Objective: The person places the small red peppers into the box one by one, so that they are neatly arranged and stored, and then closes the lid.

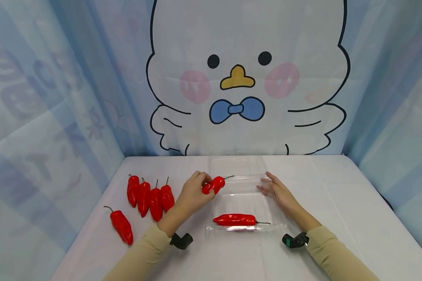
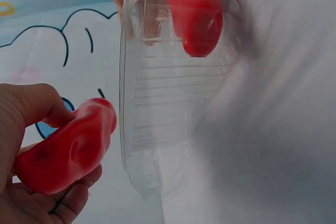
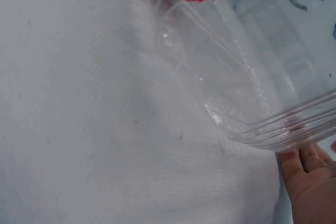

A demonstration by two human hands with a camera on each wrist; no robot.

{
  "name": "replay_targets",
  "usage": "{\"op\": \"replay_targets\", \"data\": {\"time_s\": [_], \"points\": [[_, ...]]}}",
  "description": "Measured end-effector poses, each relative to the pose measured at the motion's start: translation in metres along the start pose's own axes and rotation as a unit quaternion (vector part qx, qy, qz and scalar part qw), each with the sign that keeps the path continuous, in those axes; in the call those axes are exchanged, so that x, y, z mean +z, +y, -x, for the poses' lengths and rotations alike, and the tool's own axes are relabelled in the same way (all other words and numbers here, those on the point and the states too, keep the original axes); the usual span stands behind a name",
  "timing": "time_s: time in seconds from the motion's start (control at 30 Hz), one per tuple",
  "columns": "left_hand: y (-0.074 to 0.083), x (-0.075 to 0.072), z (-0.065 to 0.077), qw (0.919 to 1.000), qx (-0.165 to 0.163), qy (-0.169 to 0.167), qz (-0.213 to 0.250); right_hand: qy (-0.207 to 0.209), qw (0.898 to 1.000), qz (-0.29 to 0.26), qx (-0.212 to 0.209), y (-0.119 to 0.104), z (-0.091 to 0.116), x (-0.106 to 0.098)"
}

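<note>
My left hand (image 1: 193, 195) grips a red chili pepper (image 1: 215, 185) over the left side of a clear plastic container (image 1: 239, 201). The pepper's stem points right in the head view; its smooth red body (image 2: 79, 148) lies between thumb and fingers in the left wrist view. Another red pepper (image 1: 235, 219) lies crosswise inside the container along the near wall, stem to the right. On the container's right side, my right hand (image 1: 281, 195) rests with fingers extended against the wall. The right wrist view shows this hand (image 3: 315, 182) just beyond the ribbed wall, partly cut off.
Several red peppers (image 1: 156, 205) lie in a row on the white table (image 1: 337, 195) to the left, with one more pepper (image 1: 121, 227) nearer the left edge. The clear lid (image 1: 236, 166) lies spread behind the container. A printed curtain (image 1: 246, 136) stands at the back.
</note>
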State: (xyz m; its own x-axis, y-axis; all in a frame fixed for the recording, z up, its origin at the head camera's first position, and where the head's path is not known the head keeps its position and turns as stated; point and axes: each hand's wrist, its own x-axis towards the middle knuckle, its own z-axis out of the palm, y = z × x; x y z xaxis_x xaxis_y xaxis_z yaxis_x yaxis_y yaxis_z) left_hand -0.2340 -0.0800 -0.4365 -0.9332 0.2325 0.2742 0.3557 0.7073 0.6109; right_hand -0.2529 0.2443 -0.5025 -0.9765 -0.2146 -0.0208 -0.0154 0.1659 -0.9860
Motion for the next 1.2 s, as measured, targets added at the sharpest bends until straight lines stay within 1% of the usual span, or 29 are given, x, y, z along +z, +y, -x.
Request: {"op": "replay_targets", "data": {"time_s": [0.27,0.37,0.57,0.7,0.93,1.03,1.2], "points": [[0.006,0.009,0.001,0.9993,0.026,-0.023,-0.013,0.008,1.000,0.012,0.005,-0.001,0.002,0.000],[0.009,0.012,0.003,0.9987,0.039,-0.033,-0.008,0.008,1.000,0.019,0.009,-0.003,0.003,0.000],[0.014,0.020,0.004,0.9969,0.053,-0.057,0.012,0.007,0.999,0.030,0.017,-0.005,0.004,0.001],[0.015,0.026,0.003,0.9951,0.063,-0.074,0.015,0.012,0.999,0.033,0.023,-0.005,0.004,0.002],[0.016,0.033,0.002,0.9916,0.079,-0.100,0.022,0.020,0.999,0.039,0.032,-0.004,0.004,0.003],[0.017,0.037,0.002,0.9897,0.086,-0.113,0.015,0.019,0.998,0.041,0.032,-0.004,0.004,0.003],[0.017,0.042,-0.001,0.9853,0.099,-0.139,-0.010,0.016,0.999,0.037,0.025,-0.004,0.003,0.003]]}}
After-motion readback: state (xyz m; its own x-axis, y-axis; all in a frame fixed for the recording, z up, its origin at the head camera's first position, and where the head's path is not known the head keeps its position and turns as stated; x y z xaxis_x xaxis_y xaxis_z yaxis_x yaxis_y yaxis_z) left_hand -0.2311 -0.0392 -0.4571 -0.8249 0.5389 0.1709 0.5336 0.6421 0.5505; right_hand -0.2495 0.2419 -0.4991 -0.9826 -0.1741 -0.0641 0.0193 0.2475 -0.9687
